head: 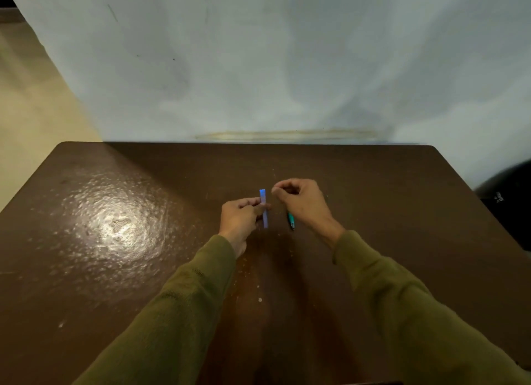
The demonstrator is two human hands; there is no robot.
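Observation:
A thin blue strip (263,209) stands nearly upright above the middle of the brown table (115,241). My left hand (241,220) pinches it near its middle between thumb and fingers. My right hand (301,202) hovers just to the right of the strip with its fingers curled; nothing shows between them, and they do not touch the strip. A teal pen (291,220) lies on the table under my right wrist, partly hidden by the hand.
A pale wall stands right behind the table's far edge. A dark object (508,195) sits off the table's right side. Bare floor (28,111) shows at the left. A bright glare patch lies on the table's left half.

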